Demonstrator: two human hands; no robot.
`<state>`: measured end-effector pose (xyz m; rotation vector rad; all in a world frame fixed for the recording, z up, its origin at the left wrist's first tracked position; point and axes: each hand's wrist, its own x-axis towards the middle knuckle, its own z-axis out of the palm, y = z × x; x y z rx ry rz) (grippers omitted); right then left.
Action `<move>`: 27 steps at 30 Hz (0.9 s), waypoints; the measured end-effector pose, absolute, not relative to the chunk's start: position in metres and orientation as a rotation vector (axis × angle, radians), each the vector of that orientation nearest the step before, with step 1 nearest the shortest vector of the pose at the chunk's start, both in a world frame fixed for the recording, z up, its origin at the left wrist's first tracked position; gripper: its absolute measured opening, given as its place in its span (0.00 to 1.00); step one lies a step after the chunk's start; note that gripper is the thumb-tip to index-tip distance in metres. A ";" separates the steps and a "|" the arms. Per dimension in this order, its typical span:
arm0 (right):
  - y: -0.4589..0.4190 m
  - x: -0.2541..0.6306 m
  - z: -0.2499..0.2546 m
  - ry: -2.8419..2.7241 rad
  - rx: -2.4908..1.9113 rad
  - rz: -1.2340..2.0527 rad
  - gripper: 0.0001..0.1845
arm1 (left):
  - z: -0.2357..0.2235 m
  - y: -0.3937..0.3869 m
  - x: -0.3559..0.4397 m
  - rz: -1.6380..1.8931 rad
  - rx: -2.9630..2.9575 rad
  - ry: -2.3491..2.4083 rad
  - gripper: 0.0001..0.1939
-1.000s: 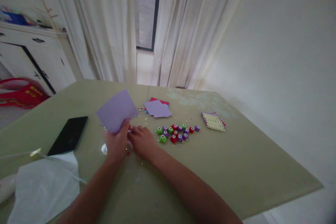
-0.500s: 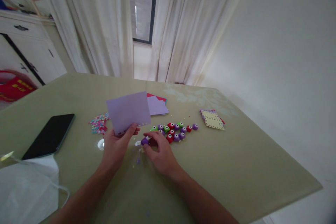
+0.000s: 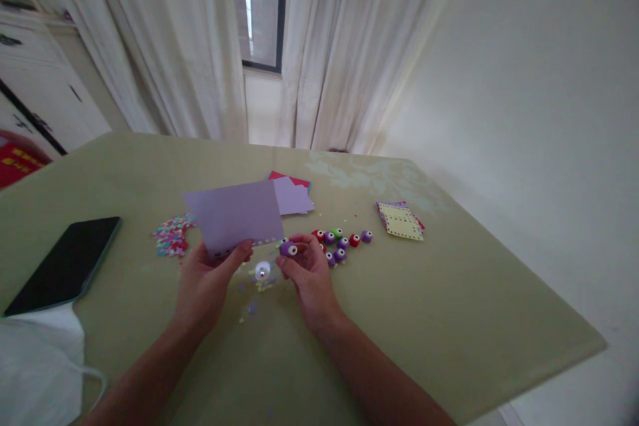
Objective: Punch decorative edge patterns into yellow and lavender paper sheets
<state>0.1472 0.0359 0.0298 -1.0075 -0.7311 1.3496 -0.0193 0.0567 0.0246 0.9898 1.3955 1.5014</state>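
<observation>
My left hand (image 3: 206, 279) pinches a lilac paper sheet (image 3: 234, 216) by its lower edge and holds it up, tilted, over the green table (image 3: 449, 306). My right hand (image 3: 307, 273) is closed on a small purple paper punch (image 3: 288, 249), lifted just off the table beside the sheet's lower right corner. Behind my right hand lies a cluster of several red, purple and green punches (image 3: 342, 243). A small shiny round piece (image 3: 262, 271) and scattered paper bits lie between my hands.
A black phone (image 3: 64, 265) lies at the left, with a white plastic bag (image 3: 37, 366) in front of it. A heap of confetti (image 3: 172, 236), a stack of coloured paper (image 3: 294, 194) and punched yellow sheets (image 3: 401, 221) sit further back. Curtains hang behind.
My right hand picked a purple punch off the table and raised it toward the sheet. The left hand turned the lilac sheet more level. The view swung to the right.
</observation>
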 end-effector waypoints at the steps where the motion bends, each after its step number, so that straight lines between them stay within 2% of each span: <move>1: 0.037 0.149 0.030 -0.743 -1.013 1.327 0.24 | 0.024 0.057 -0.019 1.502 0.987 1.385 0.18; 19: 0.042 0.157 0.031 -0.678 -0.906 1.311 0.26 | 0.024 0.054 -0.015 1.506 0.919 1.279 0.19; 27: 0.044 0.158 0.028 -0.739 -0.895 1.356 0.24 | 0.027 0.052 -0.013 1.454 0.903 1.317 0.21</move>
